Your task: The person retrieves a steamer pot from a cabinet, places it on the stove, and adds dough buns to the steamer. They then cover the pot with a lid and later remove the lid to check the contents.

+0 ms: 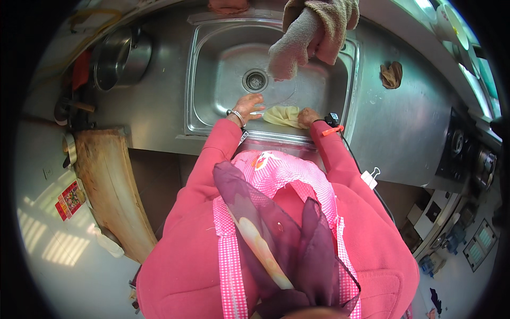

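Both hands are inside the near part of a stainless steel sink point(314, 91). My right hand point(307, 117) is closed around one end of a pale yellow cloth point(282, 116), which lies bunched towards the left along the near side of the basin. My left hand point(249, 107) has its fingers apart and holds nothing; it is just left of the cloth, below the round drain strainer point(255, 80). Brown and beige towels point(297, 44) hang over the far right of the sink and hide part of its rim.
A steel pot point(123, 60) stands on the counter at the left. A crumpled brown cloth point(391, 75) lies on the counter point(382, 119) at the right, with a gas stove point(454, 145) beyond. A large wooden board point(113, 179) is at the near left. White bowls point(452, 28) sit at the upper right.
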### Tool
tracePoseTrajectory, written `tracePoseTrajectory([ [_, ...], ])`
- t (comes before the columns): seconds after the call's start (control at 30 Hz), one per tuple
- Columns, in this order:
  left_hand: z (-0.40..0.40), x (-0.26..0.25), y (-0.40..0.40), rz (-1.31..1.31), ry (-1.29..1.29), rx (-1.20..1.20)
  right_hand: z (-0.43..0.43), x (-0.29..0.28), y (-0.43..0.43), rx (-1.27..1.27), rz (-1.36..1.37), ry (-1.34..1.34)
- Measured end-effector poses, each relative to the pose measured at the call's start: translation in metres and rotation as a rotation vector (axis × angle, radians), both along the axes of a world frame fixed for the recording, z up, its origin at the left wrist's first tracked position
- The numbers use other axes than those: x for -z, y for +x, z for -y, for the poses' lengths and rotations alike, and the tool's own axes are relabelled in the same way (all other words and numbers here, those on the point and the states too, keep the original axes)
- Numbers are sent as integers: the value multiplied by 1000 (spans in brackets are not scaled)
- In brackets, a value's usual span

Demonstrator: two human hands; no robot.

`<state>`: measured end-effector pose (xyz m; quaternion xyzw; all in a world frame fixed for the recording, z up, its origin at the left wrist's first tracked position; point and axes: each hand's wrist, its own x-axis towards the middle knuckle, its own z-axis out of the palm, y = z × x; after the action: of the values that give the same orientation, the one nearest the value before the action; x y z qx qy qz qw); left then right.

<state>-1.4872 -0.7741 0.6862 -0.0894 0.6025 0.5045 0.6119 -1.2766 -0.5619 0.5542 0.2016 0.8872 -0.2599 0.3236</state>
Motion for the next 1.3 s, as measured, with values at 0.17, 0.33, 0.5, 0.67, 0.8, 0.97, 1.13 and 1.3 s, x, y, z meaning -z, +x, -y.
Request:
tracePoseTrajectory([
  [0.17, -9, -6, 7, 14, -196, -178, 2, -77, -26, 437, -533, -459],
  [0.33, -33, 8, 15, 288, 251, -375, 62, -196, -63, 817, -709, -779],
  [0.5, -50, 5, 33, 321, 687, -678, 86, -202, -94, 698, -785, -240],
  [0.67, -73, -21, 53, 243, 555, -737, 50, -132, -132, 641, -934, -156],
  [0.8, -65, -34, 21, 224, 648, -612, 80, -117, -132, 579, -891, -334],
  [0.97, -64, -36, 47, 269, 740, -568, 68, -161, -134, 797, -1142, -303],
  [1.13, -68, -12, 41, 240, 628, -691, 83, -199, -116, 687, -1123, -150],
  [1.3, -45, 13, 41, 332, 1174, -367, 90, -160, -117, 515, -1020, -268],
])
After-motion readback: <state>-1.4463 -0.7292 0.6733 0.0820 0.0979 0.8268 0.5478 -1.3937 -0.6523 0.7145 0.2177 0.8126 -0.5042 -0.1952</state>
